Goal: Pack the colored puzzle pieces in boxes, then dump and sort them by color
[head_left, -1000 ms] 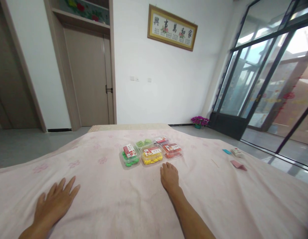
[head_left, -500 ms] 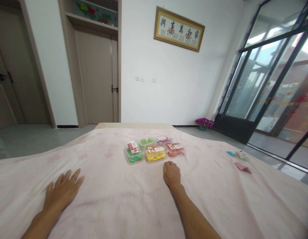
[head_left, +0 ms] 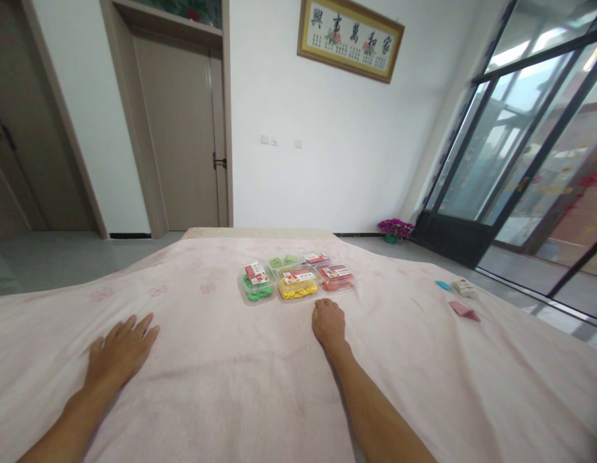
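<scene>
My left hand (head_left: 119, 352) lies flat on the pink cloth (head_left: 221, 386), palm down with its fingers spread, and holds nothing. Closed into a loose fist, my right hand (head_left: 329, 321) rests on the cloth with no object showing in it. Just beyond its knuckles stands a clear plastic box of yellow pieces (head_left: 298, 292). To that box's left is a clear box of green pieces (head_left: 259, 294), and to its right a box of orange-red pieces (head_left: 335, 283). Behind them sit a box of pale green pieces (head_left: 283, 261) and another labelled box (head_left: 316, 258), partly hidden.
Off to the right on the cloth lie a folded pink piece (head_left: 464, 311), a small blue item (head_left: 443, 285), a small whitish pack (head_left: 464, 288) and a thin stick (head_left: 418, 305). Purple flowers (head_left: 395, 227) stand on the floor by the glass door (head_left: 510, 161).
The whole scene sits slightly higher in the view, as the camera has tipped down a little. Both hands and the boxes keep their places on the cloth.
</scene>
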Available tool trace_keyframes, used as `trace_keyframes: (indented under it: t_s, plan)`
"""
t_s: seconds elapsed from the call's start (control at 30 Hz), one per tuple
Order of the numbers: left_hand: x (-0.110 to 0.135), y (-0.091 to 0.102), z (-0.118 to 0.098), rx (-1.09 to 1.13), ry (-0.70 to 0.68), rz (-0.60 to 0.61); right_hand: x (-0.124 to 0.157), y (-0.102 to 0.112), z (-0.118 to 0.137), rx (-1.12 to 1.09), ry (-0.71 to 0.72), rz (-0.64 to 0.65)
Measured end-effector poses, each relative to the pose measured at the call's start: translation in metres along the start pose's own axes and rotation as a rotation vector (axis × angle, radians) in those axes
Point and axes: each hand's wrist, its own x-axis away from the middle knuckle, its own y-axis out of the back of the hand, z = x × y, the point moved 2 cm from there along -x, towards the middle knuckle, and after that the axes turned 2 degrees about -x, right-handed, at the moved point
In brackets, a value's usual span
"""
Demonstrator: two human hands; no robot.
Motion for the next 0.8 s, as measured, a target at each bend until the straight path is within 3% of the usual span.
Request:
trace_keyframes:
  t_s: [0.23, 0.8]
  plan:
    - [0.0023, 0.0093, -0.0055, 0.014, 0.001, 0.005, -0.0003, -0.0036, -0.0021, -0.017, 0.01, -0.011]
    - [0.0002, 0.0051, -0.0017, -0.02, -0.026, -0.005, 0.0018, -0.0015, 0.0042, 0.007, -0.034, 0.015]
